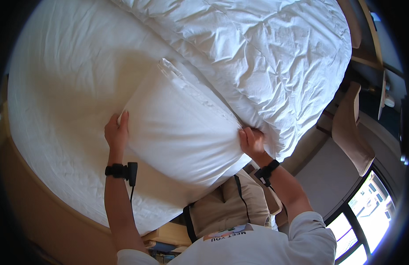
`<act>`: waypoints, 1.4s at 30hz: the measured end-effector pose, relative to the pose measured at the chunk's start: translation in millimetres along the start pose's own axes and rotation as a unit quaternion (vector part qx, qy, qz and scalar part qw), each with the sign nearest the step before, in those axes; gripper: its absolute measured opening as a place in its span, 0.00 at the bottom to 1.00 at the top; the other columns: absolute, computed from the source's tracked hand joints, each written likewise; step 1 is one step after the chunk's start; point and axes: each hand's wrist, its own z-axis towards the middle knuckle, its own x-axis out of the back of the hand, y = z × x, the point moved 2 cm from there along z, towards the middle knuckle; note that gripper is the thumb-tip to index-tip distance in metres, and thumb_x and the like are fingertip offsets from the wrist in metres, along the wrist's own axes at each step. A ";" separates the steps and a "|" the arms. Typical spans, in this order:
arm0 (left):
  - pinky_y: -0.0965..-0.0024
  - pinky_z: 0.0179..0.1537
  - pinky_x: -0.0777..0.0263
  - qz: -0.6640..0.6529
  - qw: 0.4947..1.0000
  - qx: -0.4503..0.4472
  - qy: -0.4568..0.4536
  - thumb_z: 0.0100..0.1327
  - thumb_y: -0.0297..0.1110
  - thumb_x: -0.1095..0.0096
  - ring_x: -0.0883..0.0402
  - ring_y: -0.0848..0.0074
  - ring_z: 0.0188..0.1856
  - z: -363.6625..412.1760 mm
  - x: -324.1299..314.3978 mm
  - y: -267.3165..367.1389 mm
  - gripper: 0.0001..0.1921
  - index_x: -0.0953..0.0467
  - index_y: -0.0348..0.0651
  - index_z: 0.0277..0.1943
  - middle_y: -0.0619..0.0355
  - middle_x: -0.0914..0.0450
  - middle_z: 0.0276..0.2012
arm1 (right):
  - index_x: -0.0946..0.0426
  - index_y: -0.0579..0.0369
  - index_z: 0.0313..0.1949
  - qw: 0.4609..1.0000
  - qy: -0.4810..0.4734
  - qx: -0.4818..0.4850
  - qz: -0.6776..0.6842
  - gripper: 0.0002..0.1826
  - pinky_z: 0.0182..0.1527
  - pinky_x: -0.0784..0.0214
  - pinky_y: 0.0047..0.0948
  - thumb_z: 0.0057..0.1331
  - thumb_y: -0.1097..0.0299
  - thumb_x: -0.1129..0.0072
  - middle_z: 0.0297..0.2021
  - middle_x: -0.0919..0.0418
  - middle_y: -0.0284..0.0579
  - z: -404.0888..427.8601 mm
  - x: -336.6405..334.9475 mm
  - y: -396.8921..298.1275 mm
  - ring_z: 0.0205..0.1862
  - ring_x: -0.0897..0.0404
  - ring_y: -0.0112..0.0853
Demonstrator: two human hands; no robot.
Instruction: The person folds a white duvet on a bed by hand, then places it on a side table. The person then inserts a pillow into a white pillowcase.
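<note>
A white pillow in a cotton case (pixel 181 126) is held at a tilt over the bed, in front of my body. My left hand (pixel 117 131) pinches its left edge, with the thumb on the near face and the other fingers behind. On the other side, my right hand (pixel 253 141) is clenched around a gathered corner of the case, and creases fan out from that grip. A long folded hem (pixel 197 91) runs along the pillow's far edge. Beneath and beyond lies the white bed sheet (pixel 78 82).
A rumpled white duvet (pixel 257 49) covers the far right of the bed. A beige chair (pixel 348 129) stands off to the right, near a window (pixel 370 205). Close to my body are a beige cushion with black straps (pixel 227 202) and a wooden bedside unit (pixel 169 233).
</note>
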 end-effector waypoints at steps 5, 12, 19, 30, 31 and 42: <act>0.58 0.32 0.32 0.074 0.997 0.030 0.018 0.61 0.61 0.52 0.24 0.54 0.27 5.2 -7.6 4.5 0.28 0.26 0.38 0.28 0.48 0.23 0.21 | 0.34 0.54 0.22 0.998 -0.012 -0.024 -0.060 0.10 0.20 0.37 0.38 0.61 0.70 0.48 0.12 0.31 0.44 -4.2 -19.2 5.4 0.14 0.30 0.40; 0.56 0.35 0.30 0.158 0.987 0.024 0.033 0.62 0.57 0.52 0.22 0.52 0.34 4.4 -3.2 31.9 0.25 0.24 0.40 0.34 0.47 0.21 0.27 | 0.33 0.55 0.23 0.992 -0.021 -0.060 -0.111 0.10 0.23 0.35 0.39 0.62 0.70 0.49 0.15 0.29 0.48 -12.1 -21.4 1.7 0.18 0.28 0.44; 0.54 0.52 0.41 0.027 0.966 -0.235 0.100 0.60 0.48 0.44 0.33 0.58 0.55 -11.2 -10.6 88.6 0.26 0.34 0.43 0.58 0.48 0.31 0.53 | 0.34 0.63 0.48 0.994 -0.010 -0.108 0.030 0.15 0.48 0.35 0.40 0.61 0.74 0.48 0.45 0.29 0.57 39.2 17.5 -71.2 0.47 0.28 0.47; 0.48 0.62 0.57 0.062 0.958 -0.262 0.102 0.58 0.56 0.46 0.43 0.60 0.64 -8.1 -74.4 140.4 0.29 0.36 0.62 0.63 0.54 0.39 0.62 | 0.49 0.58 0.66 0.988 -0.055 -0.006 -0.141 0.32 0.65 0.66 0.58 0.66 0.55 0.63 0.65 0.46 0.54 96.5 -71.0 -73.5 0.68 0.55 0.56; 0.48 0.62 0.56 0.054 0.956 -0.264 0.113 0.57 0.57 0.46 0.43 0.61 0.63 -7.9 -75.6 136.2 0.29 0.35 0.62 0.62 0.54 0.38 0.61 | 0.49 0.59 0.66 0.988 -0.051 0.001 -0.145 0.32 0.64 0.66 0.58 0.66 0.54 0.63 0.65 0.46 0.55 95.5 -74.7 -73.7 0.68 0.55 0.57; 0.46 0.63 0.58 -0.025 0.965 -0.259 0.029 0.55 0.51 0.42 0.43 0.59 0.65 -20.2 -33.2 103.1 0.31 0.37 0.57 0.63 0.52 0.37 0.62 | 0.49 0.58 0.65 0.984 -0.028 0.010 -0.175 0.33 0.65 0.67 0.58 0.64 0.55 0.60 0.65 0.46 0.53 91.7 -87.3 -71.0 0.68 0.55 0.57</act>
